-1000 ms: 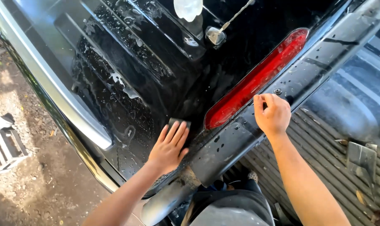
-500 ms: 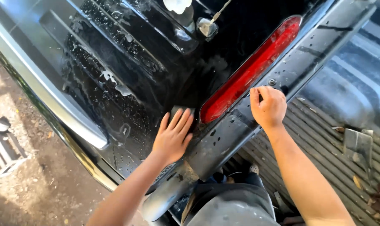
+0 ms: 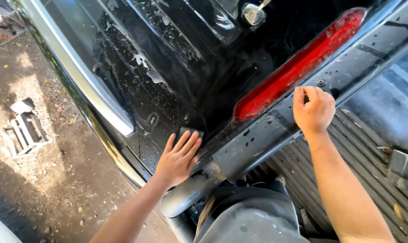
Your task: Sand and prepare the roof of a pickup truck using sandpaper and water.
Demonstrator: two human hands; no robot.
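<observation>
My left hand [image 3: 179,158] lies flat with fingers spread on a dark sponge [image 3: 188,133], pressing it onto the wet, soapy black roof [image 3: 168,67] of a pickup cab near its rear edge. My right hand [image 3: 312,109] is curled on the grey bar [image 3: 262,139] that runs along the back of the cab, just below the long red brake light [image 3: 298,67]. A small bolt head [image 3: 321,83] on the bar sits just above the right hand's fingers.
A chrome roof rail [image 3: 84,76] runs along the cab's left side. A chrome fitting [image 3: 252,13] stands at the top of the roof. The ribbed truck bed [image 3: 298,171] lies below right. Dirt ground with a small metal frame [image 3: 26,132] is at the left.
The view has shifted, so the cab sits higher in frame. My left hand stays on the sponge near the roof's rear edge. My right hand keeps its grip on the bar.
</observation>
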